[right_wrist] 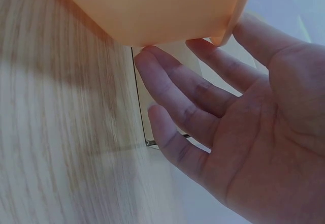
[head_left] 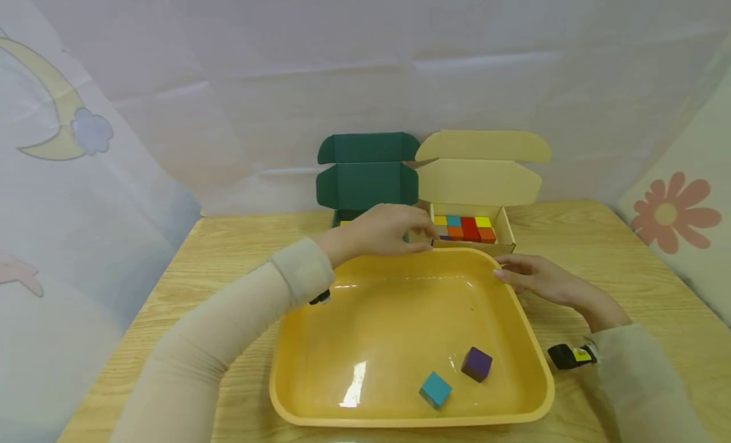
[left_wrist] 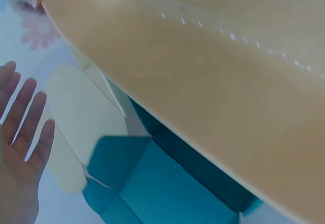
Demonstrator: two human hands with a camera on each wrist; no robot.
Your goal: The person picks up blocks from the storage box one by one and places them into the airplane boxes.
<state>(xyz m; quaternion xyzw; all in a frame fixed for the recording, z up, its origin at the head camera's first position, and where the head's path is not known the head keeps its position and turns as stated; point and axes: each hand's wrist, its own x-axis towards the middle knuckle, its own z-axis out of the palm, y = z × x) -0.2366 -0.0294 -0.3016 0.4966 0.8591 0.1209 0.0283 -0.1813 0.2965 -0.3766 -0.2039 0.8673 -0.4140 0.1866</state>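
Observation:
A yellow plastic tray (head_left: 394,329) lies on the wooden table, holding a purple cube (head_left: 476,364) and a teal cube (head_left: 436,390) near its front right. My right hand (head_left: 537,278) grips the tray's far right corner, thumb over the rim and fingers against the outer wall, as the right wrist view shows. Above the tray's far rim, my left hand (head_left: 394,229) reaches across beside the cream box (head_left: 502,246). In the left wrist view its fingers (left_wrist: 35,112) are spread and hold nothing. Coloured cubes (head_left: 469,228) fill the cream box.
Left of the cream box stands a green box (head_left: 368,184) with its lid raised, its inside mostly hidden behind my left hand. Both boxes stand just beyond the tray. A pale cloth backdrop (head_left: 285,100) hangs behind the wooden table (head_left: 245,240).

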